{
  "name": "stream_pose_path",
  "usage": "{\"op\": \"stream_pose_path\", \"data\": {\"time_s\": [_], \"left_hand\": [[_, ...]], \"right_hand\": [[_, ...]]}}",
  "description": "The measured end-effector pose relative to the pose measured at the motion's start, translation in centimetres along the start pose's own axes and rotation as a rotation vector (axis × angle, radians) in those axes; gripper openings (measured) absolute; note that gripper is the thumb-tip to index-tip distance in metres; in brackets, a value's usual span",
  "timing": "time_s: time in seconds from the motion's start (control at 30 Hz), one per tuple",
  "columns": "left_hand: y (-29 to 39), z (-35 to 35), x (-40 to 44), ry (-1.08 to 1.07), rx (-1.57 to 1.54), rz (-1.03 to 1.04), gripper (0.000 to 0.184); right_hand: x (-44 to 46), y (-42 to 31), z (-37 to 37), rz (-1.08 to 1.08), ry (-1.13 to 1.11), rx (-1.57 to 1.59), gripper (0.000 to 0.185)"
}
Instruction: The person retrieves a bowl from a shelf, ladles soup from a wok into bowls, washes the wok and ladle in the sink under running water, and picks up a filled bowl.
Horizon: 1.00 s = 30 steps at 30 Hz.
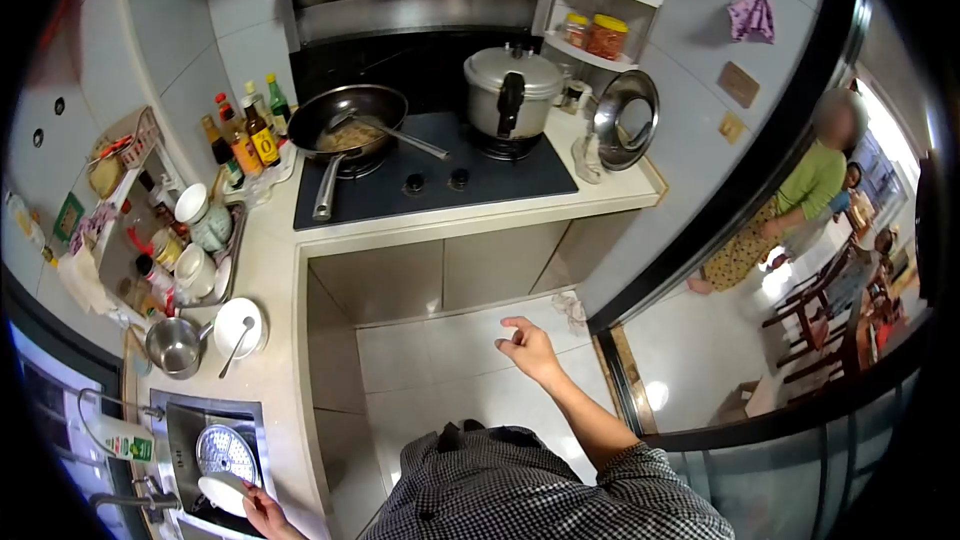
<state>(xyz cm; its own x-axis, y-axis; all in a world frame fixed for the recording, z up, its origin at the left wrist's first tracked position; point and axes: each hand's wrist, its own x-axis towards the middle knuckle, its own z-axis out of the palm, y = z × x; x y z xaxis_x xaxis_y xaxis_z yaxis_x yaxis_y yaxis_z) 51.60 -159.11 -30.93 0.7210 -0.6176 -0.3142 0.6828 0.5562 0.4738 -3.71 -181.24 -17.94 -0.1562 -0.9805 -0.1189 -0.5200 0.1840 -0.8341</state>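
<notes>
Over the sink (258, 420) at the lower left, my left hand (265, 514) grips the edge of a white bowl (224, 493), fingers closed on its rim. Beside the bowl, a round perforated metal steamer plate (226, 452) lies in the sink. My right hand (528, 349) is held out in mid-air above the floor, index finger and thumb apart, with nothing in it; the other fingers are partly curled. On the stove (400, 180) stand a wok (335, 145) with a metal spatula (415, 145) and some food in it, and a lidded pressure cooker (512, 90).
A saucepan (175, 348) and a white bowl (252, 312) with a spoon sit on the counter (265, 265). Sauce bottles (262, 140) stand left of the wok. A metal lid (627, 120) leans at the right. Beyond the doorway stands a person (805, 180) in green.
</notes>
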Motion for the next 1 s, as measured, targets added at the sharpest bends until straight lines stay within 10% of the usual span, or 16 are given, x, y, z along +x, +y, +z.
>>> {"op": "stream_pose_path", "data": {"time_s": [0.23, 0.4, 1.0], "left_hand": [[-4.6, 6.1, -1.0, -0.043, -0.065, -0.401, 0.038], [-2.8, 3.7, 1.3, -0.045, 0.038, -0.293, 0.034], [-7.3, 12.0, -1.5, 0.018, 0.265, -0.251, 0.048]], "right_hand": [[-0.1, 0.6, -10.4, -0.192, 0.645, 0.171, 0.047], [-6.6, -3.1, -22.0, -0.465, 1.261, 0.355, 0.044], [-2.7, 3.3, -8.1, -0.168, 0.690, 0.648, 0.037]]}}
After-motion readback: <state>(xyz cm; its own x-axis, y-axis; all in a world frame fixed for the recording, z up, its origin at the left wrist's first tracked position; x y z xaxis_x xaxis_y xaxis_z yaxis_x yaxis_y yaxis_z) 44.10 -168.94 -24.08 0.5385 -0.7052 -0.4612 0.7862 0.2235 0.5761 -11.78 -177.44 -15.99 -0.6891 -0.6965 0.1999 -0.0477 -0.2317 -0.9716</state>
